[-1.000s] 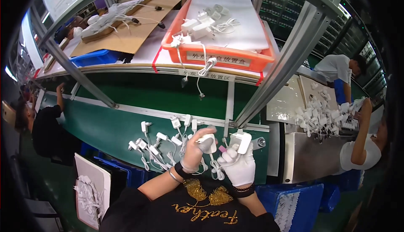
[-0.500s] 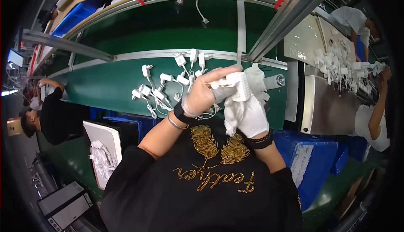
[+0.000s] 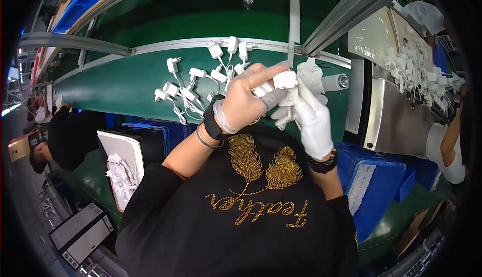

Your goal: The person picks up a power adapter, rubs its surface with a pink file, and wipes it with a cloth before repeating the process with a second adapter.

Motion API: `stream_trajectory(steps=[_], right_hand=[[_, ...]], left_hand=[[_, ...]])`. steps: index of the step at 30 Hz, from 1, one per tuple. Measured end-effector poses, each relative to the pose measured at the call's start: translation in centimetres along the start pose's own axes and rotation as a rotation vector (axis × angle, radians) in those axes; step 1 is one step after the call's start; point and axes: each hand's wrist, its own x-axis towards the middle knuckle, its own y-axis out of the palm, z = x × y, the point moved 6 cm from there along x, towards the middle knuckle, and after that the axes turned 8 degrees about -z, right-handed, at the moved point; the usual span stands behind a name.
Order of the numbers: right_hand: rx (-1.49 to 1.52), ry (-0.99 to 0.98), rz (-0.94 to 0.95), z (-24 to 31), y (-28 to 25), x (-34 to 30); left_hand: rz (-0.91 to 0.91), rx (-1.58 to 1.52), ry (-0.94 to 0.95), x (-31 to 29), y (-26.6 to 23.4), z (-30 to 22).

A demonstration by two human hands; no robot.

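Clamping white charger (image 3: pixel 285 80) between left hand (image 3: pixel 243 98) and right hand (image 3: pixel 313 119), likely for steadiness; having other chargers (image 3: pixel 215 51) by far edge of desk (image 3: pixel 120 83), seemingly handy.

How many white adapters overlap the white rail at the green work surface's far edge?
3, grouped near the middle: a left adapter, a middle adapter and a right adapter, all beyond the left hand. None there looks hidden.

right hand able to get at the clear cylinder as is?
Probably yes: the clear cylinder lies close to the right hand, its outer end uncovered, though that hand seems occupied with an adapter.
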Motion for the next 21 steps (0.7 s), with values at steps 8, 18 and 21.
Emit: stream_trajectory(steps=[8,18,21], right_hand=[[0.296,0.038,-0.03,-0.3,-0.4,0.1],[0.118,-0.064,-0.2,-2.5,-0.5,1.6],[0.324,0.058,-0.131,-2.2,-0.3,0.9]], left_hand=[[0.022,-0.007,-0.04,-0.1,0.1,0.3],[0.065,-0.007,-0.131,-1.1,1.0,1.6],[0.061,-0.025,-0.194,-1.2,0.9,1.1]])
